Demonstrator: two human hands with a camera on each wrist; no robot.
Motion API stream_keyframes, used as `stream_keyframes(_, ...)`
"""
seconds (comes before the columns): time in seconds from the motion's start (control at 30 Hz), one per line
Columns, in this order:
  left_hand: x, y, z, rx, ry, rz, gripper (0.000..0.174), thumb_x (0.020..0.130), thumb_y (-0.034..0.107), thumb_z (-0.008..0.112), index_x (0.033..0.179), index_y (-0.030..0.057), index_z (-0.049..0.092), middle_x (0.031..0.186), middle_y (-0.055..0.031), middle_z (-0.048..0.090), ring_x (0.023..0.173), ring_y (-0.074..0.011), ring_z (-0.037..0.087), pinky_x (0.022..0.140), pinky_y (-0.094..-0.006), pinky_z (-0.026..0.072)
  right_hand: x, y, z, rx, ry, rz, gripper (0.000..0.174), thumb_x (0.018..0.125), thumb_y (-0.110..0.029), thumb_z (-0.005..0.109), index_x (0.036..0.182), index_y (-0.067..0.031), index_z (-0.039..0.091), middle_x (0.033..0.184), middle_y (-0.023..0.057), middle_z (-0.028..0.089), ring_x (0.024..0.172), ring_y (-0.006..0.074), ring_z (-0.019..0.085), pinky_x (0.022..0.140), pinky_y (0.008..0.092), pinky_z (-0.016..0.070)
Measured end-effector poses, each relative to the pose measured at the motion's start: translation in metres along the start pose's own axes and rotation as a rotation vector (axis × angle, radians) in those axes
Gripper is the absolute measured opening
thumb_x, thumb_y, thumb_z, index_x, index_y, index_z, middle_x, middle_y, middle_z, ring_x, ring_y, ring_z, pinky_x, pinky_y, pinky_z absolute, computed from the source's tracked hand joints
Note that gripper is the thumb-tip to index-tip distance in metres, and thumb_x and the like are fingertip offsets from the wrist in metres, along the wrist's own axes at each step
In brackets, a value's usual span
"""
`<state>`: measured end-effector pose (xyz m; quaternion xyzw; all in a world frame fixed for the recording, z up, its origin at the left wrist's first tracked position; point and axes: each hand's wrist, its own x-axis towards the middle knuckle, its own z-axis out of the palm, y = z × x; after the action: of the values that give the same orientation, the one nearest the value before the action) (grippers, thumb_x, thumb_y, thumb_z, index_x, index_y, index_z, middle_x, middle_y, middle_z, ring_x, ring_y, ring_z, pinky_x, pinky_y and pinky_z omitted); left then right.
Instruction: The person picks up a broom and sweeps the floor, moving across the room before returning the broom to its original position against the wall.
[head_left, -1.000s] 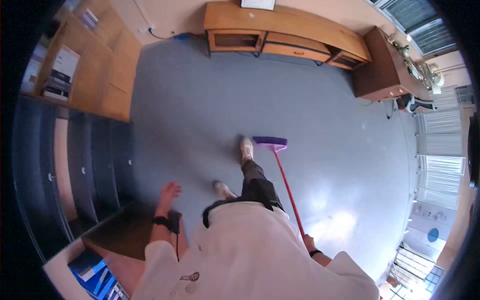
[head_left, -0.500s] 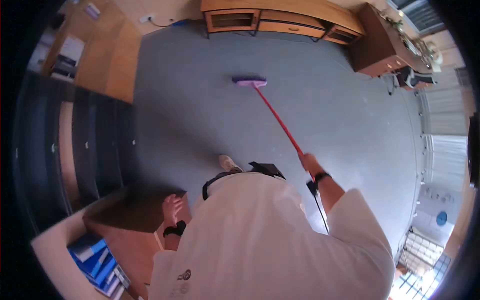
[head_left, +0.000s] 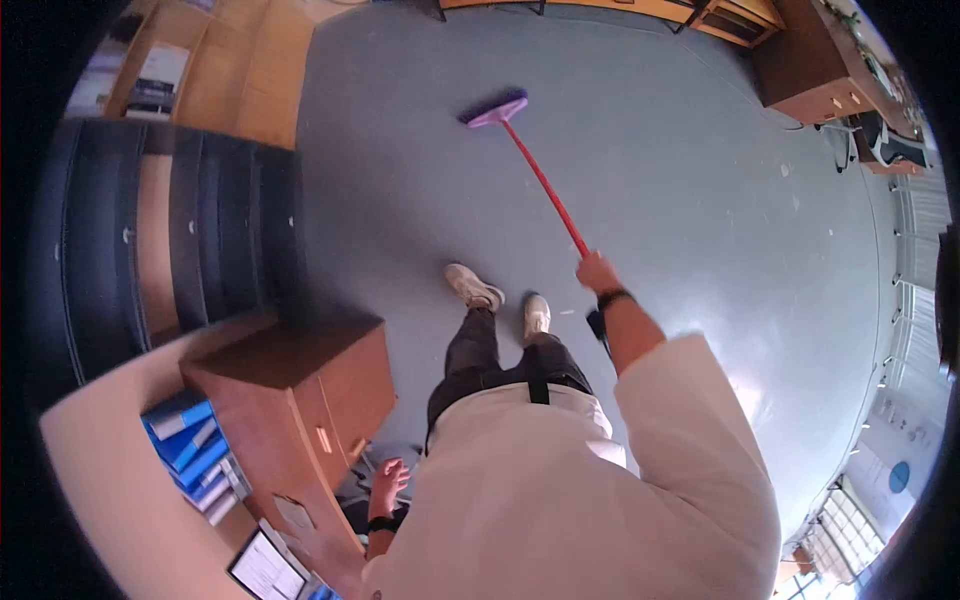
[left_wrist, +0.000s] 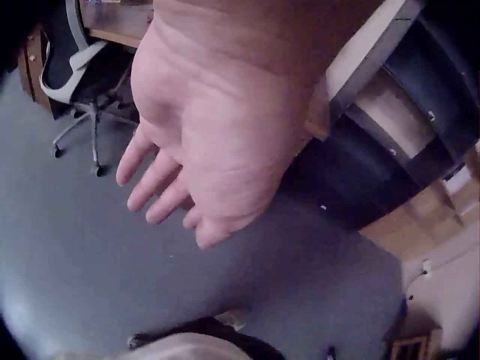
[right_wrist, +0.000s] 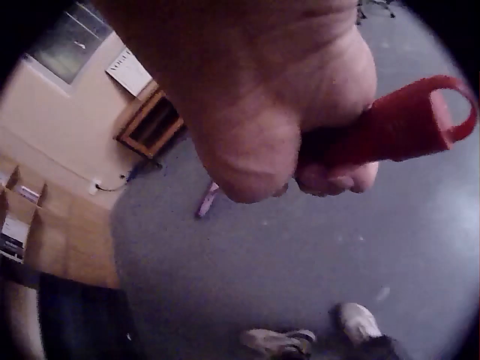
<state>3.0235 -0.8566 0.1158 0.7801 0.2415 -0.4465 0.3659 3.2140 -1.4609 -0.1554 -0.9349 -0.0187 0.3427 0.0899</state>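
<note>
The broom (head_left: pixel 545 187), upper centre of the head view, looks light and stiff; my right hand (head_left: pixel 598 273) clamps it near its looped end (right_wrist: pixel 412 126), a sound hold. My left hand (left_wrist: pixel 214 135) hangs loose, fingers slightly apart.

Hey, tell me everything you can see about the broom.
The broom has a long, straight red handle, a wide, pinkish-lilac head that looks like plastic, and dark purple bristles. The right hand grips the handle near its top, where a red end piece with a loop sticks out. From there the handle slants forward and to the left, down to the head, whose bristles appear to meet the gray floor ahead of the person's feet.
</note>
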Motion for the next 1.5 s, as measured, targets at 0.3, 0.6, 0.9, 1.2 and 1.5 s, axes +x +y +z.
stream_keyframes(0.3, 0.015, 0.014, 0.016, 0.057, -0.062, -0.217, 0.03, 0.081, 0.03, 0.053, 0.099, 0.0066, 0.057, 0.085, -0.0144, 0.06, 0.086, -0.0202, 0.059, 0.073, -0.0342, 0.0459, -0.427, -0.032, 0.201, 0.557, -0.132, 0.718, 0.043, 0.076, -0.045, 0.053, 0.076, -0.0025, 0.062, 0.075, 0.0193, 0.062, 0.073, 0.0359, 0.06, 0.065, 0.0475, 0.0476)
stream_keyframes(0.6, 0.061, 0.155, -0.007, -0.212, 0.229, 0.526, 0.031, 0.084, 0.026, 0.054, 0.107, 0.0051, 0.055, 0.09, -0.0116, 0.061, 0.085, -0.0195, 0.057, 0.076, -0.0316, 0.0453, -0.417, -0.038, 0.096, 0.469, -0.002, 0.886, 0.035, 0.069, -0.034, 0.061, 0.071, 0.001, 0.064, 0.073, 0.0228, 0.061, 0.073, 0.036, 0.061, 0.067, 0.0452, 0.0487)
stream_keyframes(0.9, 0.008, -0.098, 0.011, -0.373, 0.35, 0.07, 0.028, 0.082, 0.023, 0.055, 0.1, 0.001, 0.057, 0.084, -0.0085, 0.062, 0.076, -0.017, 0.059, 0.068, -0.0302, 0.0472, -0.028, -0.07, -0.018, -0.245, 0.013, -0.115, 0.03, 0.085, -0.027, 0.043, 0.072, -0.0053, 0.058, 0.069, 0.0139, 0.063, 0.067, 0.0276, 0.063, 0.058, 0.0399, 0.0503)
stream_keyframes(1.2, -0.094, -0.258, 0.087, -0.948, 0.512, -0.456, 0.027, 0.083, 0.024, 0.052, 0.102, 0.0047, 0.055, 0.086, -0.01, 0.062, 0.071, -0.0199, 0.059, 0.06, -0.0336, 0.0482, 0.047, -0.317, -0.008, -0.355, 0.071, -0.246, 0.024, 0.081, -0.018, 0.043, 0.084, -0.0066, 0.064, 0.087, 0.0152, 0.063, 0.082, 0.0296, 0.062, 0.068, 0.0412, 0.0506)
stream_keyframes(1.5, -0.022, -0.273, 0.05, -0.877, 0.266, -0.309, 0.017, 0.082, 0.021, 0.057, 0.089, 0.0059, 0.058, 0.07, -0.0013, 0.057, 0.056, -0.0101, 0.051, 0.046, -0.0241, 0.0416, -0.134, -0.21, 0.026, -0.363, -0.076, -0.208, 0.026, 0.082, -0.023, 0.043, 0.095, -0.0045, 0.054, 0.085, 0.0178, 0.057, 0.077, 0.0321, 0.059, 0.065, 0.0443, 0.0489)
